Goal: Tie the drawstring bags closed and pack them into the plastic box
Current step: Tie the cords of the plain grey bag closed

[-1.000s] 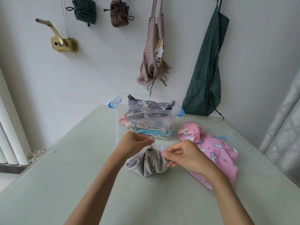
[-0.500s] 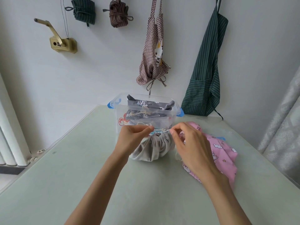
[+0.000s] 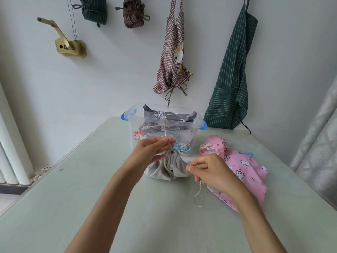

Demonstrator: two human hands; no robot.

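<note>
A grey drawstring bag (image 3: 168,168) sits on the table with its mouth gathered tight at the top. My left hand (image 3: 152,149) pinches one end of its pale drawstring just above the gathered mouth. My right hand (image 3: 209,170) pinches the other end to the right of the bag, and a loop of cord (image 3: 197,196) dangles below it. Behind the bag stands the clear plastic box (image 3: 131,116) with blue handles, holding several tied bags. A pink patterned drawstring bag (image 3: 242,167) lies at the right, partly under my right wrist.
The pale green table (image 3: 91,198) ends against the white wall behind the box. Aprons hang on the wall above, the green striped one (image 3: 231,84) reaching down to the table's back edge. A radiator (image 3: 11,152) stands off the table's left side and a curtain at the right.
My right hand has moved down and toward me, drawing the cord out to the right. The left hand stays above the bag's mouth. The bag's mouth has stayed gathered shut.
</note>
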